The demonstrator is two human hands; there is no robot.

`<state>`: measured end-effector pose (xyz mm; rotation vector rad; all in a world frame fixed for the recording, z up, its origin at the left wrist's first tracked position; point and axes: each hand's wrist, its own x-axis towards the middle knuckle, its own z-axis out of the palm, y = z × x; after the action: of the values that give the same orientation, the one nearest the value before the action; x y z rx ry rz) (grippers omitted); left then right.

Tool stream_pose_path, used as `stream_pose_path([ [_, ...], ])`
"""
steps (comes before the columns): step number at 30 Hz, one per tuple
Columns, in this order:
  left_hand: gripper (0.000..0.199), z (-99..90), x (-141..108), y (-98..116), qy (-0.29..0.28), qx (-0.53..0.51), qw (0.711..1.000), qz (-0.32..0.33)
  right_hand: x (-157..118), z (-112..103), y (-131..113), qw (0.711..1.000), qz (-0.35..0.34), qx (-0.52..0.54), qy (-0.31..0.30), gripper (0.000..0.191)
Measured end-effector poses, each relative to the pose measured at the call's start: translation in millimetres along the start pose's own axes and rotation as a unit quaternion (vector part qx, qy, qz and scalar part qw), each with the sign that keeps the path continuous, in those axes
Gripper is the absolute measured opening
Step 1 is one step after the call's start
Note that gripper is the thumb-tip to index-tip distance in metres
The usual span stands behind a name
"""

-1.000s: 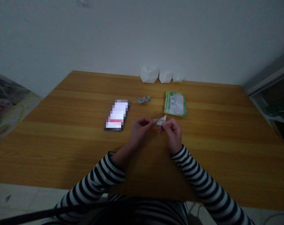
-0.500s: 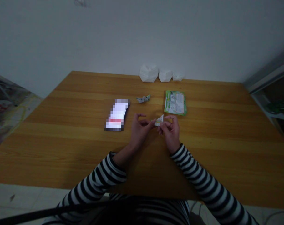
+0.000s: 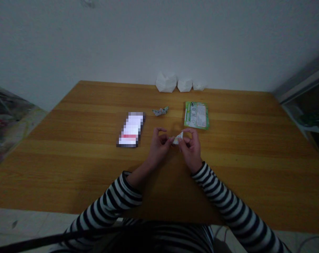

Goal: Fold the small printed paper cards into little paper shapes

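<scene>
Wooden table point(image 3: 70, 168) lies under both hands, with the left hand point(image 3: 158, 147) pinching the left end of a small folded paper point(image 3: 178, 138) between thumb and forefinger. Paper's long axis slants up to the right, its point aimed away from the person, and it sits closer to the right hand point(image 3: 191, 149), whose fingertips close on its right edge.

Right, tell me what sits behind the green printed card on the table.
Behind the green printed card stand white folded paper forms near the wall. What lies under the card on the wooden table is covered and cannot be seen.
</scene>
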<state>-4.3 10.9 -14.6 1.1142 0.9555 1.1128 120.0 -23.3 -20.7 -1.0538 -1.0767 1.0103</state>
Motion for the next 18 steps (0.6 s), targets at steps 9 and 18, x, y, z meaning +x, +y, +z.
stream_pose_path([
  [9, 0.048, 3.0, -2, -3, -0.148, -0.036, 0.984, -0.090, 4, -15, -2, 0.931, -0.130, -0.331, -0.077, 0.054],
  [18, 0.036, -9.6, 7, -2, -0.079, -0.111, 0.983, -0.127, 11, -25, -13, 0.955, -0.161, -0.246, -0.030, 0.042],
])
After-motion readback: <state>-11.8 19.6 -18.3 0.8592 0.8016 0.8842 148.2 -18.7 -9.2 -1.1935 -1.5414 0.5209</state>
